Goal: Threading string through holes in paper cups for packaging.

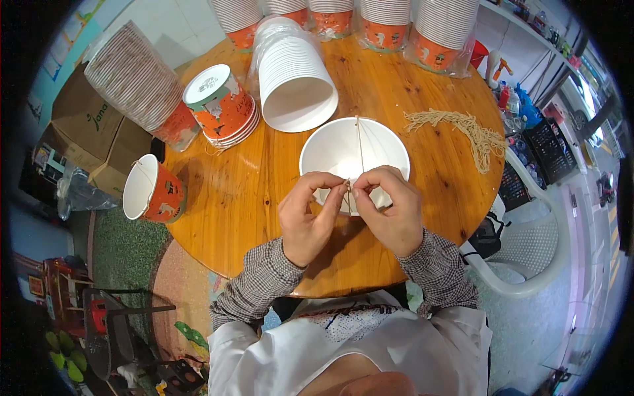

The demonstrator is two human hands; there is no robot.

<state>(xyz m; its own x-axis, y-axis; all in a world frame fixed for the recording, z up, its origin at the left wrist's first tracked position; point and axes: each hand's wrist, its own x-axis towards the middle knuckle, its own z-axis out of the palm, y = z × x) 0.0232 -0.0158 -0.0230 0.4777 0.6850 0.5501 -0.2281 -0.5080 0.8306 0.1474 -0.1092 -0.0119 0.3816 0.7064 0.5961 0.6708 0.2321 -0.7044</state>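
A white paper bucket (321, 150) stands on the table in front of me with its mouth up. Thin tan string (360, 146) stretches over the mouth from the far rim toward my fingers. At the near rim, my left hand (305, 210) pinches the string between thumb and forefinger. My right hand (396, 214), also closed in a pinch, grips the string just beside it. The fingertips almost meet, and the exact shape of the string between them is too small to make out. Both hands hide part of the near rim.
Loose tan strings (472, 132) lie in a bundle at the right. Stacked white buckets (298, 82) lie beyond the bucket; orange ones (221, 99) stand upside down at the left. One orange bucket with string (173, 198) tilts at the left edge. Wrapped stacks (436, 46) line the back.
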